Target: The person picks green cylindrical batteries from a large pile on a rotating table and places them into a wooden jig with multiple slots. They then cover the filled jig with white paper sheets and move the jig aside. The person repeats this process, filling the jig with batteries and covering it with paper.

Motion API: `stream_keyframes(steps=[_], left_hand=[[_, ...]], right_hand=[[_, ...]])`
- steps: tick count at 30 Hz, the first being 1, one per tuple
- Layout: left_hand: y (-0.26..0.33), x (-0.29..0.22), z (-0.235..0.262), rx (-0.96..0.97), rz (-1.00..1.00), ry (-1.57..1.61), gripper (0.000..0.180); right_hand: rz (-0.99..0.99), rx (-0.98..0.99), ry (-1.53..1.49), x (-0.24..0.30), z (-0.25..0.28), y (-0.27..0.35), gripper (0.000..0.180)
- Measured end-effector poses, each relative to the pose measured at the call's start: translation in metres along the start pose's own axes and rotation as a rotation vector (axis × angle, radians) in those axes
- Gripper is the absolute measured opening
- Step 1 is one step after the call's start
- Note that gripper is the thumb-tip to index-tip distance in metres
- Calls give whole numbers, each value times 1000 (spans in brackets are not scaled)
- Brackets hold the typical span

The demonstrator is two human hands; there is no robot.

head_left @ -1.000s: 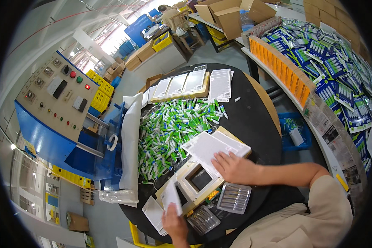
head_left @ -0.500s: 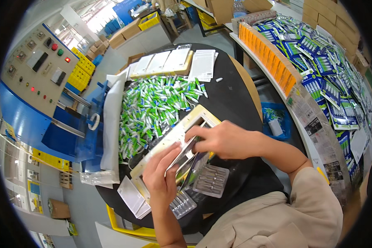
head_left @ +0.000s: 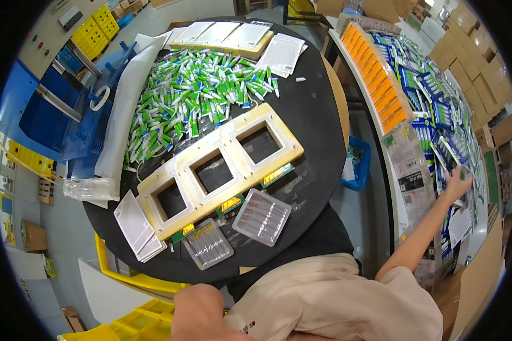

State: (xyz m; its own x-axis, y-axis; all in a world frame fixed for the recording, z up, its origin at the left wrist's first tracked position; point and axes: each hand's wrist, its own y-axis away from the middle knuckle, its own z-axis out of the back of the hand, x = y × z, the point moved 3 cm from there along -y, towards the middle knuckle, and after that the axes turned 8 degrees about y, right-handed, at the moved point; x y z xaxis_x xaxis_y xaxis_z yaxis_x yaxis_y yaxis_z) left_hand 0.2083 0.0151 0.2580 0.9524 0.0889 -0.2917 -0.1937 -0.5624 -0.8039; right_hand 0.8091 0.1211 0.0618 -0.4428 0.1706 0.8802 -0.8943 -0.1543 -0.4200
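Note:
Out at the far right, my right hand is stretched over a heap of blue-and-green blister packs, its fingers apart. Whether it touches a pack is hard to make out. Only my left arm shows at the lower edge, bent, with its hand out of sight. On the round black table lies a cream frame with three rectangular openings. Along its near edge sit two clear plastic blister trays holding slim items, and green-and-orange printed pieces. White cards are stacked at its left end.
Small green-and-white tubes are heaped behind the frame. Beyond them stand another cream frame with white cards and a loose card stack. A blue machine borders the table's left; a blue bin sits at right.
Both hands have left the cream frame, where they held cards and a pack. My right hand has swung to the pack heap; my left has dropped out of view. The view has shifted right.

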Motion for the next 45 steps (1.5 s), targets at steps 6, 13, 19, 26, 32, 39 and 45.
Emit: stream_keyframes(steps=[6, 13, 19, 26, 32, 39, 45], left_hand=[[-7, 22, 32, 448, -543, 8, 36], [138, -55, 56, -402, 246, -1176, 19], [275, -57, 115, -584, 1161, -1791, 36], [287, -75, 126, -467, 1330, -2008, 27], [319, -100, 164, -622, 1425, -1688, 23], [283, -83, 141, -381, 1418, -1702, 10], [267, -53, 102, -179, 991, -2217, 12]], right_hand=[[444, 880, -163, 92, -44, 243, 24], [1880, 1694, -480, 164, -40, 456, 34], [2116, 1866, -441, 161, -58, 495, 58], [2140, 1808, -515, 142, -48, 504, 40], [2053, 1999, -771, 137, -79, 544, 18], [2146, 1844, -714, 164, -60, 519, 25], [2085, 1541, -588, 145, -20, 482, 16]])
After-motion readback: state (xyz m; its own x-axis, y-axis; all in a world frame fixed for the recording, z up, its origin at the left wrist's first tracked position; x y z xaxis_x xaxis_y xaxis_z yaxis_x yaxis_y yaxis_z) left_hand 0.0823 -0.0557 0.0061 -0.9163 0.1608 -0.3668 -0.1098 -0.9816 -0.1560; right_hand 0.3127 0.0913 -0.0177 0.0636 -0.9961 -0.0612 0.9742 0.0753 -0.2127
